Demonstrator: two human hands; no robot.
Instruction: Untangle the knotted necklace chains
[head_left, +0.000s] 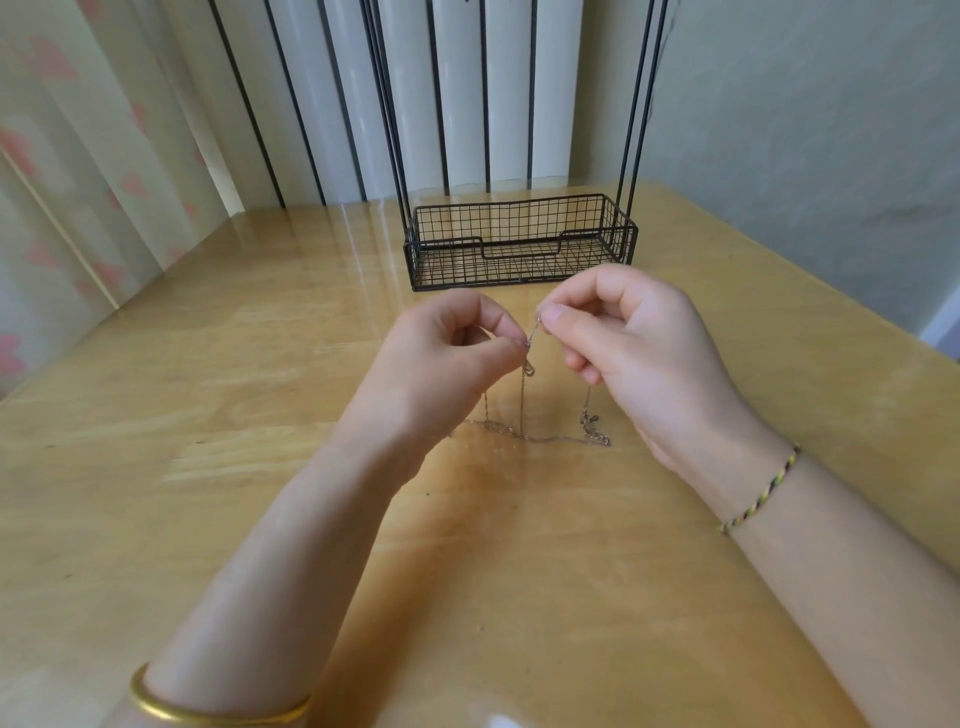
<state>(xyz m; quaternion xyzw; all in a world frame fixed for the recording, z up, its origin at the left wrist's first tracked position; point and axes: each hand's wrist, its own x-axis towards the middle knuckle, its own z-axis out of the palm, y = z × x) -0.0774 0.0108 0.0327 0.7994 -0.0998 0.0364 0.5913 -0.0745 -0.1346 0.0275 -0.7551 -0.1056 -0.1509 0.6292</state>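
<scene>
- Left hand (447, 353): fingers curled, thumb and forefinger pinching the chain (533, 332).
- Right hand (634, 338): fingers curled, thumb and forefinger pinching the same chain slightly higher, just beside the left hand.
- Left forearm (311, 519) and right forearm (831, 525): bare, extended forward, converging toward the hands.

Fine silvery necklace chains (521, 405), knotted: a short taut span raised, strands hanging down, lower lengths lying on the table (234, 374).
</scene>
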